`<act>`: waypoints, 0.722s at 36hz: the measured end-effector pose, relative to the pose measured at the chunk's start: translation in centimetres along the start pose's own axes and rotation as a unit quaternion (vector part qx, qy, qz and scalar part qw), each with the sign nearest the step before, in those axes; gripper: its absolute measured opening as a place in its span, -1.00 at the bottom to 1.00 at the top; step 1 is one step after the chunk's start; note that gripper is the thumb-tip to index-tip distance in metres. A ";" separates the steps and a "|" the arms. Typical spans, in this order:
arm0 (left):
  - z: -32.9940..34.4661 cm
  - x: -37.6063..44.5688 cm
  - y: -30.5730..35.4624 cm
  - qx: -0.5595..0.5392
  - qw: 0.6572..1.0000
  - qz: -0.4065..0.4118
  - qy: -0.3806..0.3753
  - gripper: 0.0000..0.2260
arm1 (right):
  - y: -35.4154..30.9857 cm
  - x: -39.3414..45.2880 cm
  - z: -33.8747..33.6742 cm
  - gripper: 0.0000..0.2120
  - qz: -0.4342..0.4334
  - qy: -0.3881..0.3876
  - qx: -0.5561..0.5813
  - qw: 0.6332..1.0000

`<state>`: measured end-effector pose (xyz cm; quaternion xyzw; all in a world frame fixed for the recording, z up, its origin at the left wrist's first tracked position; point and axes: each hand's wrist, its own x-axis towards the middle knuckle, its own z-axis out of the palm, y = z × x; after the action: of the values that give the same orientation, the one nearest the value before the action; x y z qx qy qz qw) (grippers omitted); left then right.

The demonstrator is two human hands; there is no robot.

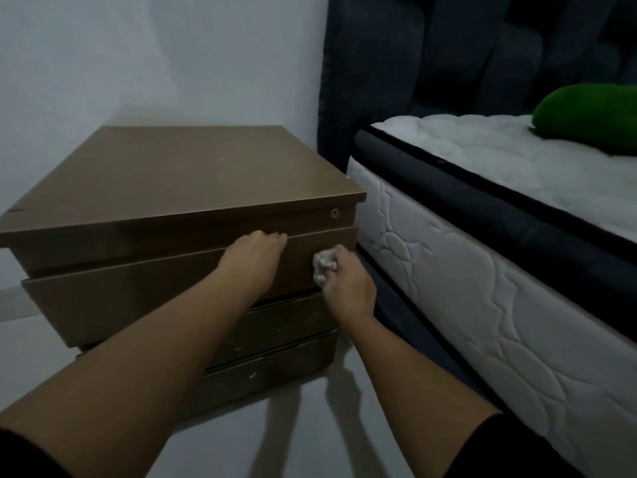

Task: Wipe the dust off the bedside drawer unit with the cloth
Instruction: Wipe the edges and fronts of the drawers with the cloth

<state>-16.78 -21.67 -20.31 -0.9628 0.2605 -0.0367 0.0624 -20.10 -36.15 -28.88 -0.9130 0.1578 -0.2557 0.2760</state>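
Head view looked down on a brown bedside drawer unit (179,174) that stood on a pale floor (310,426) against a white wall (138,56), just beside a bed. Its upper large drawer (138,298) stood pulled out a little from the body, with two more drawer fronts below it and a small round lock (334,212) near the right end of the strip under the top panel.

The left hand (253,258) lay over the top edge of the pulled-out drawer, its fingers hooked over that edge so that their tips were hidden; it seemed to grip the edge, though the low light made that hard to confirm. The right hand (348,288) was curled tightly around a bunched pale cloth (323,263), which was pressed against the drawer front near its right end. Both forearms were bare, with dark sleeves just showing at the bottom corners.

To the right, the quilted white mattress (482,305) with dark piping sat close to the unit, a dark padded headboard (413,63) rose behind it, and a green cushion (593,115) lay on the mattress top, well apart from the hands.
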 end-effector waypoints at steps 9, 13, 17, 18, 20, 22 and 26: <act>0.3 0.5 2.6 -0.062 0.995 0.066 0.030 -0.31 | -1.4 3.7 -2.3 -0.86 0.038 0.038 -0.020 0.998; 0.9 1.4 2.8 -0.034 0.997 0.058 0.027 -0.37 | -0.9 3.3 -1.4 -0.90 0.071 0.029 -0.001 0.997; 1.3 1.8 3.0 -0.020 0.998 0.054 0.028 -0.37 | 0.6 2.3 0.0 -0.91 0.104 -0.001 -0.001 0.995; 1.4 1.9 3.0 -0.018 0.998 0.054 0.027 -0.36 | 1.0 2.1 0.4 -0.92 0.115 -0.009 0.008 0.993; 1.6 1.9 3.0 -0.012 0.998 0.055 0.026 -0.35 | 1.7 1.8 1.2 -0.93 0.136 -0.018 0.021 0.990; 1.7 1.9 3.1 -0.007 0.998 0.055 0.030 -0.34 | 2.4 1.7 1.8 -0.92 0.154 -0.022 0.023 0.988; 2.2 2.0 3.3 0.018 0.998 0.053 0.035 -0.38 | 3.2 1.7 2.4 -0.92 0.183 -0.053 0.020 0.982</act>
<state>-16.49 -25.30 -22.84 -0.9445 0.3122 -0.0718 0.0726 -17.89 -38.43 -31.86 -0.8755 0.3016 -0.1550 0.3443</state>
